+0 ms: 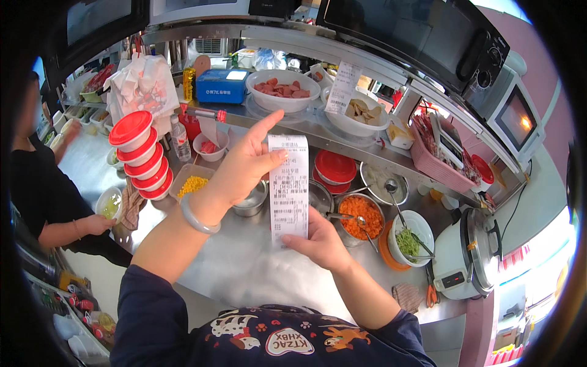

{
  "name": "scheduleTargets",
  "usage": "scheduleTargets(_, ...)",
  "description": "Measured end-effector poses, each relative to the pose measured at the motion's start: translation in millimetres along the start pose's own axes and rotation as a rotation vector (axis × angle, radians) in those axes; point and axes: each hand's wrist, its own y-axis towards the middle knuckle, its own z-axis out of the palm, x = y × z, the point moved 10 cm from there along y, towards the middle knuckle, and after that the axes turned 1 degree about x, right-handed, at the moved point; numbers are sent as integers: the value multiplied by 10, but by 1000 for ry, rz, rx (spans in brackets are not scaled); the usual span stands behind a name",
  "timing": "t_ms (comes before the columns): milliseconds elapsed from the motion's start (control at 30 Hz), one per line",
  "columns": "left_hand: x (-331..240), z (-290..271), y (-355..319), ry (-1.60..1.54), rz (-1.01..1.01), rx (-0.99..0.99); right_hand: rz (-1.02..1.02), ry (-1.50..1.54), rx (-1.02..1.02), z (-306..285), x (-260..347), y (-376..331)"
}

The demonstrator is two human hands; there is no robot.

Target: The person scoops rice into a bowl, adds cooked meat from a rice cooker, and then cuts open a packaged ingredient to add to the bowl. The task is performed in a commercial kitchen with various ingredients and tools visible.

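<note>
A long white printed paper receipt [288, 196] hangs upright in front of me, above the steel counter. My left hand [247, 160] pinches its upper left edge with the thumb in front, while the index finger stretches up and away from the paper. Lower down, my right hand [321, 243] grips the receipt's bottom right edge, thumb on the printed side. The fingers behind the paper are hidden. Just beyond the right hand stands a metal pot of diced orange vegetable [361, 215] with spoons in it. A pale bangle [197, 215] circles my left wrist.
Red-lidded bowls [142, 156] stand stacked at left, near a co-worker [52, 189] holding a bowl. A white bowl of green shreds [411, 237] and a white cooker [465, 257] are at right. The shelf ahead bears a bowl of sliced meat [282, 92]; a black microwave [422, 40] hangs above.
</note>
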Motion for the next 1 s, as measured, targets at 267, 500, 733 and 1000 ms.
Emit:
scheduleTargets(267, -29, 107, -92, 84, 67, -95, 146, 161, 4, 49, -204, -349)
scheduleTargets(500, -58, 244, -96, 87, 64, -70, 154, 250, 11, 57, -186, -414)
scheduleTargets(733, -10, 197, -96, -133, 49, -149, 186, 301, 16, 47, -200, -431)
scheduleTargets(1000, -49, 270, -187, -490, 151, -93, 204, 303, 40, 71, -219, -420)
